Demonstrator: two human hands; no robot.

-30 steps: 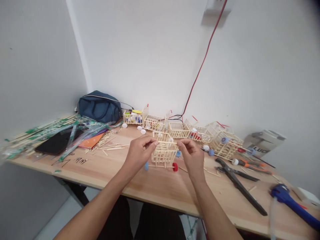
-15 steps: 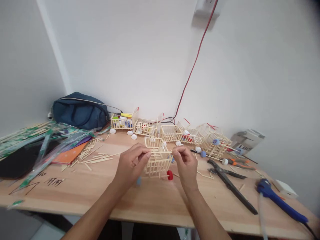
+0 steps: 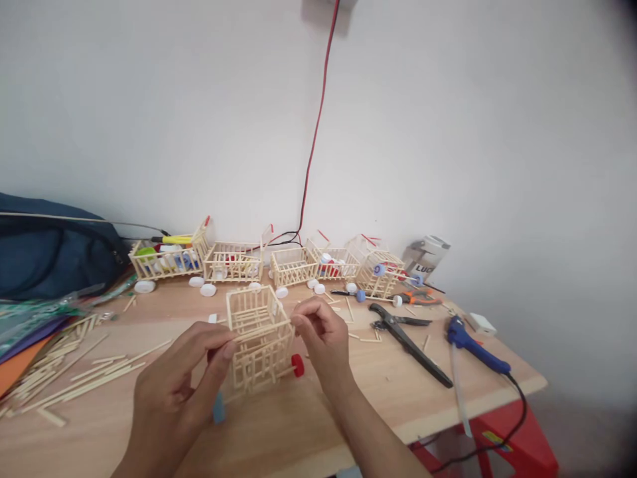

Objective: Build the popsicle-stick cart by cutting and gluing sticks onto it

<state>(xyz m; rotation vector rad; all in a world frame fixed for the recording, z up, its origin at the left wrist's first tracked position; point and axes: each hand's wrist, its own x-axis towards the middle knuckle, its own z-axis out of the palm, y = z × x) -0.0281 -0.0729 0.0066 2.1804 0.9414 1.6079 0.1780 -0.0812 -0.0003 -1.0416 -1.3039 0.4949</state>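
View: it has swung to the right since the earlier frame, so the cart and both hands sit further left in it, the blue bag (image 3: 50, 245) is cut off by the left edge, and a red object (image 3: 527, 431) has come into sight below the tabletop (image 3: 298, 431).
Left hand (image 3: 179, 378): reaches in from the lower left, back of the hand towards the camera, thumb and forefinger pinched on the left end of the thin stick.
Right hand (image 3: 326, 335): comes up from the lower right, fingers curled, thumb and forefinger pinched at the stick's right end.
Thin stick (image 3: 261, 330): level with the near top rim of the cart, long axis running left to right, right end a little higher in view; whether it touches the rim, I cannot tell.
Stick cart (image 3: 263, 346): on the tabletop between the hands, upright, open top facing up, its depth running away from the person towards the wall.
Near axle: roughly parallel to the stick, red wheel (image 3: 297, 365) at right, blue wheel (image 3: 218, 407) at left.
Around: loose sticks (image 3: 99, 375) at left, black cutters (image 3: 418, 352) and a blue glue gun (image 3: 478, 352) at right, a row of similar carts (image 3: 293, 267) along the wall.
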